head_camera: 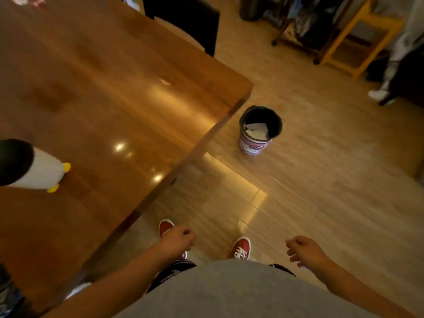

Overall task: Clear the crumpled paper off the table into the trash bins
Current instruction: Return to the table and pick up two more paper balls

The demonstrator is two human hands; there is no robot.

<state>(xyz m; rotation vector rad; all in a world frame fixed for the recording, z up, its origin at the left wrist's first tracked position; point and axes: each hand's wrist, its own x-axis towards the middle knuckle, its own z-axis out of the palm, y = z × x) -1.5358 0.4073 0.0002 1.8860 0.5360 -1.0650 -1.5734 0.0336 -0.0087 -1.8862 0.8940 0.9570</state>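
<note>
Paper in the bin: white crumpled paper [255, 131] is lying inside the trash bin [252, 146], showing pale against the dark liner.
Paper on the surface: one small pale scrap [165, 81] is sitting on the surface [103, 106] toward its far right edge, well apart from both hands. It is too blurred to tell whether it is crumpled paper.
Bin: it is standing upright on the floor just off the corner of the surface, with its mouth facing up and a cartoon print on its wall.
Left hand: the left hand [177, 239] is hanging low beside the near edge of the surface with its fingers curled under. The palm is turned away, so I cannot tell whether it is holding anything.
Right hand: the right hand [305, 251] is hanging over the floor with its fingers loosely curled, and nothing is showing in it.
Step in hand: by my reading the job is nearing its end, and the scrap is looking like the next pickup.
Doing it well: I am judging that stepping along the edge beats leaning across. The scrap is small, so pinching it with fingertips should work, then letting go directly above the mouth of the bin.
Risk: light paper is likely to drift if tossed from where the person is standing.
Around: a penguin toy [39, 171] is lying at the left edge of the surface, and red shoes [241, 247] are showing between the hands.
</note>
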